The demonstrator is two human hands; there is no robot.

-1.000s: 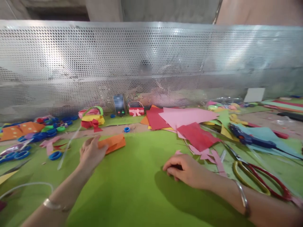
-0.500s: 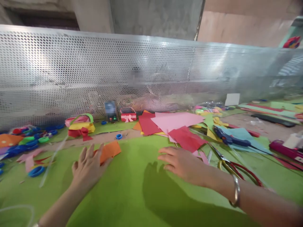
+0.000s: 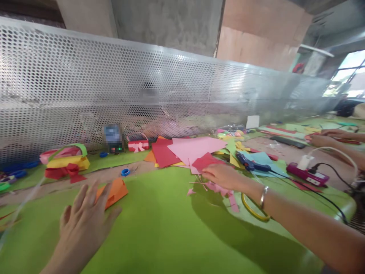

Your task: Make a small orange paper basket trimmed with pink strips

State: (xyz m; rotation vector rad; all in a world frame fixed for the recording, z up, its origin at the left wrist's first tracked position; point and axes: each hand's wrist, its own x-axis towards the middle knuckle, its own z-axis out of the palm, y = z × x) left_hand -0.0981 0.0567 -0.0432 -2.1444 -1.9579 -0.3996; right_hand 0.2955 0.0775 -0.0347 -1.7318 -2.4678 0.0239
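My left hand point(image 3: 88, 217) is open with fingers spread, just in front of a folded orange piece of paper point(image 3: 115, 193); whether the fingertips touch it I cannot tell. My right hand point(image 3: 221, 176) reaches over the near edge of a red sheet point(image 3: 207, 161), its fingers stretched to the left and partly overlapping. Pink scraps point(image 3: 219, 188) and thin strips lie beneath it. A yellow scissor handle point(image 3: 253, 212) shows beside my right wrist; my arm hides the rest of the scissors. Behind the red sheet lies a pile of pink and red sheets point(image 3: 196, 147).
A blue glue gun point(image 3: 251, 163) and a purple power strip point(image 3: 308, 174) with cables sit right. Small paper baskets point(image 3: 68, 163) and a blue ring point(image 3: 125, 172) are left. A perforated metal screen point(image 3: 182, 87) runs behind. Another person's hands point(image 3: 333, 139) are far right.
The view has turned to the right. My left hand has drawn back from the orange paper, fingers more spread. My right hand has moved onto the red sheet and now covers most of the scissors.
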